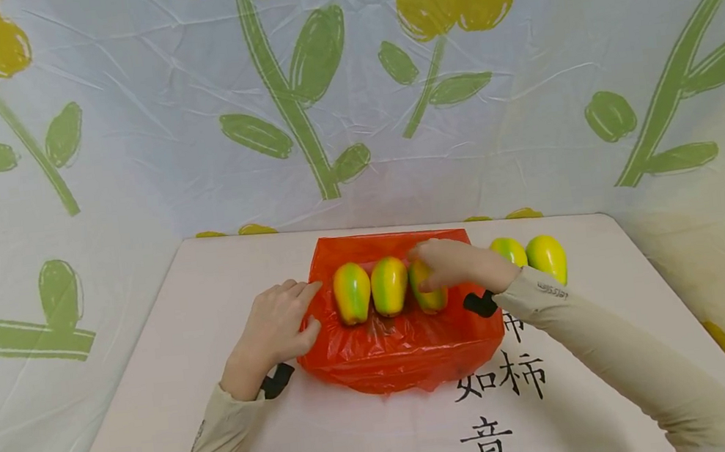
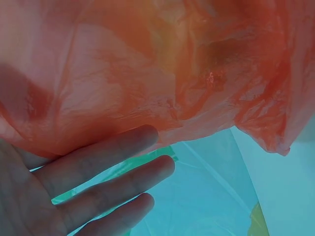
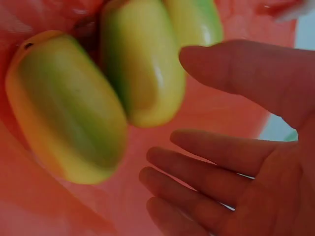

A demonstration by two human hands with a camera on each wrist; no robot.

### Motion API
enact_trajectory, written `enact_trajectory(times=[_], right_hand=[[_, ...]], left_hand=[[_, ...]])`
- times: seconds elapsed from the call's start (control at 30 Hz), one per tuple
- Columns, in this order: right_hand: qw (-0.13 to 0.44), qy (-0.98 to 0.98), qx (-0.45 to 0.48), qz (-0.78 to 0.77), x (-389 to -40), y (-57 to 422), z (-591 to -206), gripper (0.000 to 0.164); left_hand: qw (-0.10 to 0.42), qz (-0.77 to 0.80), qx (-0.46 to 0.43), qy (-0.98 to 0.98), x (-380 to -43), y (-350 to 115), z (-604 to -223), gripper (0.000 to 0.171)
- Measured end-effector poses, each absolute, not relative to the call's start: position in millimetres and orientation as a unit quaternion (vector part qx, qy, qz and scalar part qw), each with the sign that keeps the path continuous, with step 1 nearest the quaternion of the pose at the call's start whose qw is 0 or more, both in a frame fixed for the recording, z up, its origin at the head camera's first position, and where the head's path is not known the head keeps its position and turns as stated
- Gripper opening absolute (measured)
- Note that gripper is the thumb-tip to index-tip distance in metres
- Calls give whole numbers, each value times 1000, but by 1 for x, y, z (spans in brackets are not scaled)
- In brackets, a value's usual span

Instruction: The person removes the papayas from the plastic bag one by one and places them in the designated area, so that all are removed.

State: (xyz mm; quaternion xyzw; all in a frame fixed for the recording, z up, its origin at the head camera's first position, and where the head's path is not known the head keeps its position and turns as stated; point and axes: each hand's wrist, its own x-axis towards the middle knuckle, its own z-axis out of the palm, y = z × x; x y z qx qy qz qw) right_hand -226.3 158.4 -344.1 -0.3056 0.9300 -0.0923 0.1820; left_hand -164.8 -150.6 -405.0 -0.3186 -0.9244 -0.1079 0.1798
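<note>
Three yellow-green mangoes lie side by side in the red plastic bag (image 1: 403, 358): the left mango (image 1: 353, 293), the middle mango (image 1: 389, 286) and the right mango (image 1: 428, 296). My right hand (image 1: 449, 261) is over the right mango and partly hides it. In the right wrist view its fingers (image 3: 206, 172) are extended and the thumb stands apart, with a small gap to the nearest mango (image 3: 69, 108). At the bag's left side is my left hand (image 1: 276, 323). Its straight fingers (image 2: 118, 187) lie against the red film in the left wrist view, holding no fruit.
Two more mangoes, a partly hidden one (image 1: 507, 250) and a fuller one (image 1: 547, 258), lie on the pale tabletop (image 1: 345, 441) right of the bag. Black writing (image 1: 492, 444) marks the table's front. Flower-patterned sheeting (image 1: 180, 127) rises behind and at both sides.
</note>
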Motion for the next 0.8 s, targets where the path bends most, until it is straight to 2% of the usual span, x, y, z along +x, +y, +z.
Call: enact_trajectory(times=[0.27,0.47,0.63,0.8], right_hand=[[201,940,-273,-44,-231,157,-356,56],[240,944,-225,-28,-237,159,-362,61],[260,947,-190,-7,-239,158,-368,75],[258,946,-194,2,-238,156,-372,86]], left_hand=[[182,-112,-317,-924,-165,-152,-405,47],[184,-115,-319,-923,-166,-153,-407,46],[186,-115,-321,-921,-167,-153,-407,46],[187,-115,-323,-920,-168,-154,-408,45]])
